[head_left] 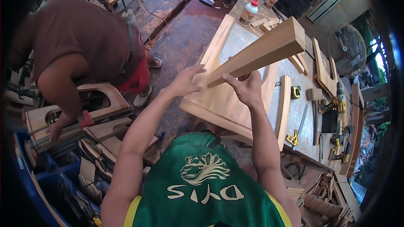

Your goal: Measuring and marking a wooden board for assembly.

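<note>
A thick, tapered wooden post (267,48) slants up and to the right over the workbench. My right hand (247,89) grips it near its narrow lower end, thumb on the near side and most fingers hidden behind. That end meets or hovers just over a flat wooden panel (221,107) with raised side rails; I cannot tell whether they touch. Beside the post's lower end is my left hand (185,82), fingers spread, by the panel's left rail (219,42). Nothing is held in it.
Glue bottles (248,13) stand at the bench's far end. Along the right lie a wooden bar (284,109), tape measure (296,92), yellow-handled saw (293,138) and power drill (339,98). At left, a co-worker (80,42) bends over a clamped wooden frame (107,94).
</note>
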Action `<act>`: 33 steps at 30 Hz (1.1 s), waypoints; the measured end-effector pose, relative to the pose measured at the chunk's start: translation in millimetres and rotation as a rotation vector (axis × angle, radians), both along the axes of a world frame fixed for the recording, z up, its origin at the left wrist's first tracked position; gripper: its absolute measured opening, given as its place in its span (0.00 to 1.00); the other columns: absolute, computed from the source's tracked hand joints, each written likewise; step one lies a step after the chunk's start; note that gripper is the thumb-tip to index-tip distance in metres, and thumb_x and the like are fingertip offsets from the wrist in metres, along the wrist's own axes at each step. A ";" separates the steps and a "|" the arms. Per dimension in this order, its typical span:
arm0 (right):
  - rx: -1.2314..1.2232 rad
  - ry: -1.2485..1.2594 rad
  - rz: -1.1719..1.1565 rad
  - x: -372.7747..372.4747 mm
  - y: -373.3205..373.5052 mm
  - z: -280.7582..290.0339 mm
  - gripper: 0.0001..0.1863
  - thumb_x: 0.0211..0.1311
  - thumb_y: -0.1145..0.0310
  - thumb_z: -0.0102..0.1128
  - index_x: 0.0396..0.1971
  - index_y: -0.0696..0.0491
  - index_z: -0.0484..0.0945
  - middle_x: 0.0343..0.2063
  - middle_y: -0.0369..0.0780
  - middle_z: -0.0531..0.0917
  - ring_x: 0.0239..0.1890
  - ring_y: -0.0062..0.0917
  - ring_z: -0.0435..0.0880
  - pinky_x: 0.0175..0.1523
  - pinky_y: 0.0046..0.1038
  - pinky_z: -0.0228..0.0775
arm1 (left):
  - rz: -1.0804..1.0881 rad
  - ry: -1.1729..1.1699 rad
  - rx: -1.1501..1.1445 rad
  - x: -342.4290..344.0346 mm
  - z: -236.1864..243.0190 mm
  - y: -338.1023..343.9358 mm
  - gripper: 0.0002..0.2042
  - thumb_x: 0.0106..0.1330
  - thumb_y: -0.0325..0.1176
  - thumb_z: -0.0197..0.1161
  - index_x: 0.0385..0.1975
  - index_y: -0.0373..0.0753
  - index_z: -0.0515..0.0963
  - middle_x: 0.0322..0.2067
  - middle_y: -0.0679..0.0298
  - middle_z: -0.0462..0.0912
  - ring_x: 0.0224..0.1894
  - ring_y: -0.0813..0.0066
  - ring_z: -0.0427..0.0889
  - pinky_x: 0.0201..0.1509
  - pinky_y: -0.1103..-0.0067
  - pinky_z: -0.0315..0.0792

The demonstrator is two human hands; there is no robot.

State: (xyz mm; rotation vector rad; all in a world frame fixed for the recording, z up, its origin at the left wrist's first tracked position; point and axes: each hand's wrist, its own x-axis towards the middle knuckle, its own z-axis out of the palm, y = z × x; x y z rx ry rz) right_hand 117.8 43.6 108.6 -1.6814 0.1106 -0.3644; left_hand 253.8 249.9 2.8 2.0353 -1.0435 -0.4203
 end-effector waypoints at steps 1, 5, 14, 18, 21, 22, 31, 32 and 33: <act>-0.012 0.010 -0.029 3.6 -1.1 0.3 0.29 0.57 0.75 0.78 0.57 0.63 0.74 0.46 0.40 0.84 0.50 0.23 0.84 0.55 0.28 0.79 | -0.025 0.010 -0.033 1.3 -3.4 -6.9 0.45 0.49 0.35 0.80 0.71 0.39 0.67 0.67 0.57 0.75 0.70 0.54 0.70 0.74 0.63 0.64; -0.056 0.027 -0.089 21.2 -5.9 -10.5 0.34 0.55 0.65 0.82 0.57 0.60 0.74 0.47 0.41 0.84 0.43 0.19 0.82 0.44 0.25 0.77 | -0.079 -0.002 -0.053 17.8 -9.1 -25.5 0.39 0.51 0.36 0.78 0.67 0.39 0.72 0.66 0.53 0.75 0.72 0.53 0.65 0.77 0.60 0.59; -0.096 0.027 -0.070 27.3 -2.5 -24.0 0.30 0.52 0.68 0.83 0.54 0.59 0.77 0.43 0.40 0.86 0.46 0.20 0.85 0.49 0.26 0.79 | -0.138 -0.140 -0.030 36.1 -20.6 -35.7 0.37 0.53 0.41 0.78 0.66 0.44 0.74 0.61 0.58 0.78 0.73 0.52 0.62 0.81 0.47 0.40; -0.065 0.045 -0.040 27.9 0.7 -11.5 0.23 0.54 0.78 0.79 0.49 0.61 0.79 0.45 0.42 0.86 0.49 0.26 0.86 0.54 0.28 0.81 | -0.184 -0.138 0.019 41.5 -18.8 -39.6 0.36 0.54 0.41 0.78 0.66 0.44 0.75 0.60 0.59 0.79 0.72 0.52 0.62 0.81 0.46 0.40; -0.025 0.128 -0.072 27.6 8.5 -4.3 0.24 0.54 0.78 0.79 0.50 0.61 0.78 0.45 0.42 0.86 0.49 0.26 0.86 0.53 0.28 0.81 | -0.250 -0.117 -0.034 44.4 -22.1 -34.9 0.36 0.53 0.40 0.77 0.65 0.42 0.75 0.60 0.59 0.80 0.72 0.52 0.62 0.80 0.46 0.41; -0.062 0.195 -0.096 29.4 8.2 0.0 0.24 0.55 0.77 0.79 0.51 0.61 0.78 0.44 0.41 0.86 0.49 0.26 0.86 0.53 0.28 0.81 | -0.217 -0.105 -0.033 43.9 -21.2 -35.0 0.36 0.54 0.39 0.77 0.66 0.42 0.74 0.59 0.59 0.80 0.72 0.52 0.62 0.80 0.46 0.41; -0.556 -0.046 -0.464 32.5 -24.7 8.9 0.26 0.53 0.76 0.75 0.54 0.53 0.80 0.49 0.43 0.86 0.46 0.32 0.88 0.45 0.29 0.82 | -0.119 0.623 -0.247 46.0 31.9 -33.0 0.35 0.65 0.46 0.70 0.66 0.30 0.70 0.58 0.52 0.81 0.62 0.58 0.76 0.68 0.63 0.69; -0.850 -0.257 -0.415 44.7 -38.9 22.2 0.29 0.47 0.81 0.72 0.53 0.50 0.81 0.53 0.44 0.85 0.43 0.35 0.89 0.41 0.27 0.81 | -0.142 1.128 -0.327 50.1 47.5 -25.1 0.36 0.69 0.50 0.68 0.66 0.27 0.69 0.58 0.50 0.81 0.57 0.62 0.82 0.63 0.69 0.76; -1.024 -0.319 -0.416 50.9 -51.9 29.5 0.30 0.45 0.81 0.71 0.53 0.48 0.82 0.54 0.43 0.85 0.40 0.34 0.89 0.37 0.26 0.81 | -0.419 1.407 -0.403 54.9 57.6 -16.9 0.38 0.71 0.56 0.64 0.66 0.25 0.68 0.57 0.51 0.82 0.50 0.70 0.85 0.56 0.76 0.78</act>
